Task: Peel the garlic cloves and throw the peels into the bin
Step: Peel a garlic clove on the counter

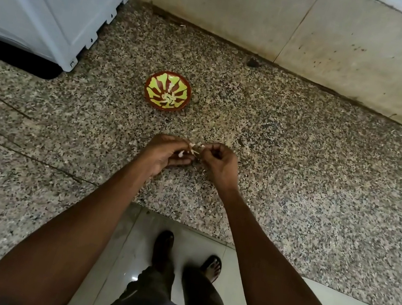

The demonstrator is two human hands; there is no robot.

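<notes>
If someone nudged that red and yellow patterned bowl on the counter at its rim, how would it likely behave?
The small red and yellow patterned bowl would probably slide rather than tip: it looks shallow and wide. It likely weighs little, holding only a few pale garlic cloves. On the polished speckled granite counter it may skid easily.

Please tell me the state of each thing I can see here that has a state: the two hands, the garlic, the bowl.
left hand: holds garlic pieces in curled fingers.
right hand: pinches a strip of peel.
garlic clove: between both hands, partly peeled.
bowl: upright on the counter, a few peeled cloves inside.
</notes>
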